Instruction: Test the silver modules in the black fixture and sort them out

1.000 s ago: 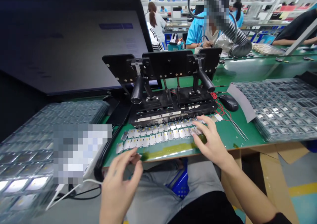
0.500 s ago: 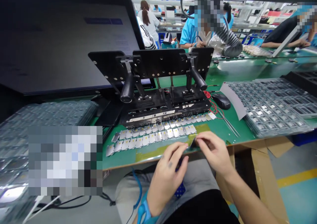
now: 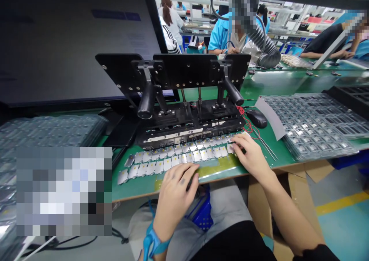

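Two rows of small silvery circuit boards (image 3: 167, 163), many with a yellow dot, lie along the green bench in front of a black test fixture (image 3: 190, 126). My right hand (image 3: 250, 153) is at the right end of the front row, thumb and fingers pinching a small board (image 3: 230, 148) there. Part of that board is covered by my fingertips. My left hand (image 3: 176, 190) rests at the bench's front edge, just below the front row. Its fingers are loosely bent with the thumb apart, and nothing shows in it.
The fixture's two black handles (image 3: 146, 99) stick out towards me. A monitor (image 3: 72, 49) stands behind at left. Stacked clear trays (image 3: 314, 126) lie at right, with more trays (image 3: 57, 132) at left. A mouse (image 3: 257, 118), red wires and tweezers (image 3: 266, 147) lie right of the fixture.
My right hand has moved forward from the bench edge to the front row's right end with the board. My left hand has drawn away to the left.
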`<state>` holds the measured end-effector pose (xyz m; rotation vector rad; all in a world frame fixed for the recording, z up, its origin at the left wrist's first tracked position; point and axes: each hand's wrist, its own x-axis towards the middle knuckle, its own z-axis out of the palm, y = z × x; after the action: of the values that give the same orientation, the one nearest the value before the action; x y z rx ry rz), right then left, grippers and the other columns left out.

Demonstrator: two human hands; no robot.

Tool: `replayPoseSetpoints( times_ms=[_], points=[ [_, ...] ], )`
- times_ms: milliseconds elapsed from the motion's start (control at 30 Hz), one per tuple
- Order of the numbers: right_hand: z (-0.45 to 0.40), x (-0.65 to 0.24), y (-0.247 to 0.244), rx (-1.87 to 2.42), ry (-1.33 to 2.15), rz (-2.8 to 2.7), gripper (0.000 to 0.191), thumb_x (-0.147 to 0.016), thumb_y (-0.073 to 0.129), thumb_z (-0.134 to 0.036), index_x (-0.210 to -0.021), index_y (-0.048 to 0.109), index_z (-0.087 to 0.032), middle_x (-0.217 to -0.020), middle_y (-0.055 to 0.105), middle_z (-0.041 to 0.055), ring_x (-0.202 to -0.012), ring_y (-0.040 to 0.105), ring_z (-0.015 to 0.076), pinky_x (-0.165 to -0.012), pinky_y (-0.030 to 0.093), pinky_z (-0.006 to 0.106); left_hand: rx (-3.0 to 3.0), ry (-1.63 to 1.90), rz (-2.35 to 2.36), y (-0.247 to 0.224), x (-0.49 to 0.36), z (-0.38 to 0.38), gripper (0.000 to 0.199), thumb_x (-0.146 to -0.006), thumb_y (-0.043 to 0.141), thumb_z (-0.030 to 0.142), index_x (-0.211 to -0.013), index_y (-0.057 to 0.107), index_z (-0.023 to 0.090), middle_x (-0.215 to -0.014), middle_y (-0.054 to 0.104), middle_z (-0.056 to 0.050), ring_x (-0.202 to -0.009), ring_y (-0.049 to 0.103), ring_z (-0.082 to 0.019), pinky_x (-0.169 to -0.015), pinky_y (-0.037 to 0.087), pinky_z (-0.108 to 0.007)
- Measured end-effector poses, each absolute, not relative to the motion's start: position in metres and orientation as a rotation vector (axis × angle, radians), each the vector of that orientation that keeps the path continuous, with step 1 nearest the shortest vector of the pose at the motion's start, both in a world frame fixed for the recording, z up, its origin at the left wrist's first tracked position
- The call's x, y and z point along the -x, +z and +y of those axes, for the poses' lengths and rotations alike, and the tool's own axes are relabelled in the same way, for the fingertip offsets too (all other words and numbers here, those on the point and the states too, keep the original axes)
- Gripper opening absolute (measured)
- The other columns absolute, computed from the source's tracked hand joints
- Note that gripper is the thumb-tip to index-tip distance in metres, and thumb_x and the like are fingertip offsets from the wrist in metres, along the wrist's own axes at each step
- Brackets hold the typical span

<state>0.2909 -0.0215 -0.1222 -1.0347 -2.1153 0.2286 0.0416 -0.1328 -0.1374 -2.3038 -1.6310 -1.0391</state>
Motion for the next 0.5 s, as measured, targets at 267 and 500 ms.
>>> replayPoseSetpoints(
  times_ms=[267,500],
  points=[
    [-0.035,-0.302,-0.123,0.976,0.246,-2.31,0.015,-0.098,0.053,-0.015,-0.108,0.064,-0.018,-0.111,0.061,0.0075,-0.105,0.057,0.0195,-0.092,0.053,0.036,2.285,-0.992,-1.59,-0.136,-0.042,-0.133,0.02,-0.096,0.057,0.017,-0.116,0.061,0.018,-0.11,0.068,-0.006,-0.104,0.059,-0.024,-0.093,0.044,-0.039],
    [-0.039,-0.302,-0.127,0.968,0.304,-2.249,0.017,-0.094,0.053,-0.008,-0.102,0.064,-0.018,-0.108,0.062,0.0062,-0.102,0.057,0.0184,-0.09,0.052,0.036,2.287,-0.967,-1.565,-0.138,-0.041,-0.133,0.017,-0.097,0.056,0.018,-0.114,0.062,0.017,-0.109,0.068,-0.007,-0.103,0.059,-0.024,-0.093,0.043,-0.039]
  ],
)
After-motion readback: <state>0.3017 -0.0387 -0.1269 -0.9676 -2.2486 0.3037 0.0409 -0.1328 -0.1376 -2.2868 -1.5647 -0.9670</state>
